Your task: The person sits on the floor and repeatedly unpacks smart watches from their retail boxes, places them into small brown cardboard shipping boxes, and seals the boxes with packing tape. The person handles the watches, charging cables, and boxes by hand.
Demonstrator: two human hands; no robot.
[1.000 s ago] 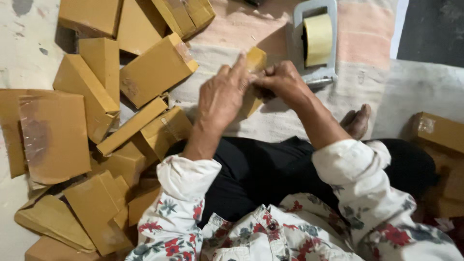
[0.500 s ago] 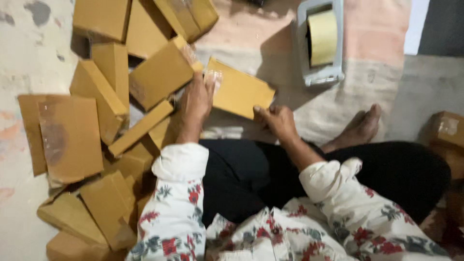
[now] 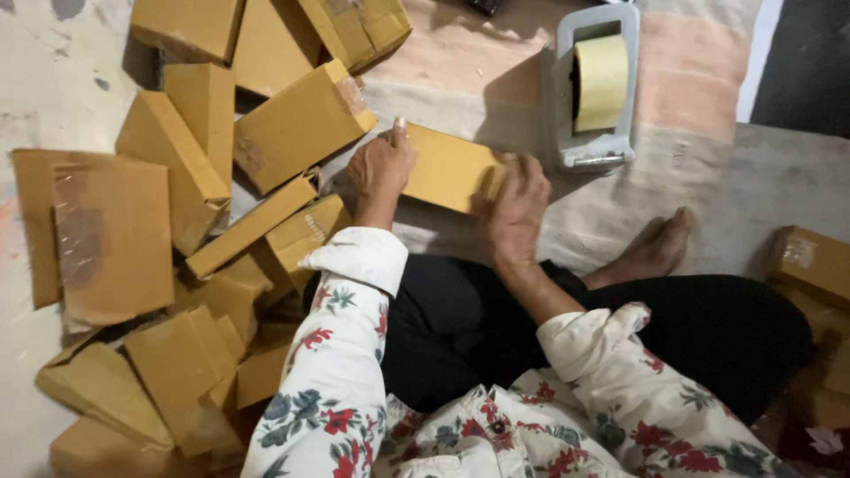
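Observation:
A flat brown cardboard box (image 3: 447, 165) lies on the mat in front of my crossed legs. My left hand (image 3: 381, 164) grips its left end, fingers curled over the edge. My right hand (image 3: 515, 204) presses on its right end with fingers spread over the corner. Both hands hold the same box between them.
A heap of brown cardboard boxes (image 3: 204, 177) covers the floor on the left. A grey tape dispenser (image 3: 595, 88) with a yellowish roll stands just beyond the right hand. More boxes (image 3: 810, 261) sit at the right edge. My bare foot (image 3: 660, 243) rests on the mat.
The box, held up near the tape dispenser a second ago, has come down flat onto the mat. Both hands now press on its ends.

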